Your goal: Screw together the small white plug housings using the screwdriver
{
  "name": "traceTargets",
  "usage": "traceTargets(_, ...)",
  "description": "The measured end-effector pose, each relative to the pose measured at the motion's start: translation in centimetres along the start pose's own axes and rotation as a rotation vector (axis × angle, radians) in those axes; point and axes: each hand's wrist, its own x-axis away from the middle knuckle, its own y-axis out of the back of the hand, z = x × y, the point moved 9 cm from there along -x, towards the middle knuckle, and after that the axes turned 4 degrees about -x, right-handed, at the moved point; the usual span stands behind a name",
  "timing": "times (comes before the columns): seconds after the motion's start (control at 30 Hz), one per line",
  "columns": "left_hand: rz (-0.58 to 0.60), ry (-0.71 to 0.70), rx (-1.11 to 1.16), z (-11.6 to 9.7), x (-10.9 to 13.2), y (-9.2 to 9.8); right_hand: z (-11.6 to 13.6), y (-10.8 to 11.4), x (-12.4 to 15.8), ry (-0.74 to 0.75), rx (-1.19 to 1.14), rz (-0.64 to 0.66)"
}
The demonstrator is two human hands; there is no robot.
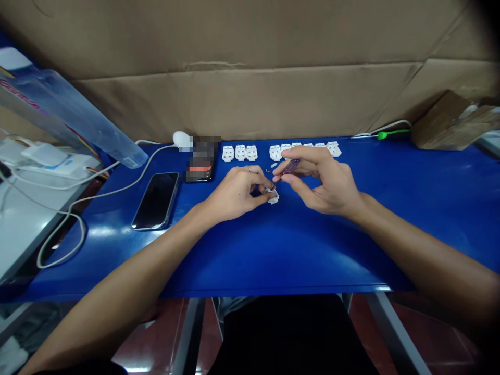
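1. The left hand (234,194) is closed, and its fingers grasp a small white socket (273,196) just above the table.
2. The right hand (323,179) pinches a purple tool (290,166), with its tip close to the socket.
3. I think there is some risk here: tiny brown parts (267,170) lie just beyond the hands, so a careless finger may push them away. If the tool slips, the socket may drop.
4. Past the hands stands a row of white sockets (240,152) on a blue table (312,255). A phone (155,200) lies left of the hands, and a cardboard wall (250,99) rises behind.
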Motion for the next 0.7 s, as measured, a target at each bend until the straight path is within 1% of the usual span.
traceTargets(0.1, 0.001, 0.017, -0.023, 0.2, -0.2, 0.7, 0.0, 0.1, 0.0, -0.019, 0.006, -0.004)
traceTargets(0.2, 0.044, -0.029, -0.022, 0.6, -0.3, 1.3, -0.2, 0.1, -0.1, -0.072, -0.031, -0.005)
traceTargets(0.27, 0.119, -0.085, 0.003, 0.9, -0.2, 1.0, -0.4, 0.1, -0.2, -0.111, -0.067, -0.012)
traceTargets(0.33, 0.17, -0.115, 0.03, 1.3, 0.0, 0.6, -0.5, 0.2, -0.3, -0.125, -0.095, -0.027)
traceTargets(0.43, 0.203, -0.093, 0.041, 1.8, 0.2, -0.3, -0.7, 0.2, -0.3, -0.131, -0.135, -0.04)
traceTargets(0.53, 0.193, -0.059, 0.03, 2.0, 0.3, -0.8, -0.8, 0.1, -0.2, -0.145, -0.147, -0.034)
traceTargets(0.7, 0.161, -0.064, 0.035, 2.4, 0.2, -0.7, -0.7, -0.1, -0.2, -0.126, -0.108, -0.008)
